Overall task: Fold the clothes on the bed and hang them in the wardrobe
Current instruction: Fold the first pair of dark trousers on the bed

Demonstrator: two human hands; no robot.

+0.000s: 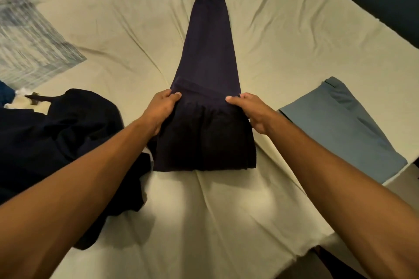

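- Dark navy garment [209, 56]: laid lengthwise on the bed [283, 36], near end turned back over itself; the rest runs away from the grip.
- Left hand [162, 110]: pinches the folded layer's left edge, thumb on top.
- Right hand [248, 108]: pinches the right edge likewise.
- Progress, judged: fold part done; hanging not begun; no wardrobe in view.
- Grey-blue folded piece [344, 129]: right of the grip, apparently finished.
- Dark unfolded heap [63, 142]: left of the grip, awaiting folding.
- Surface: creased pale sheet; patterned cloth [29, 47] far left.

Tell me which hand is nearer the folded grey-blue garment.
Right. The right hand grips the dark garment's edge beside the folded grey-blue garment; the left hand grips the opposite edge.
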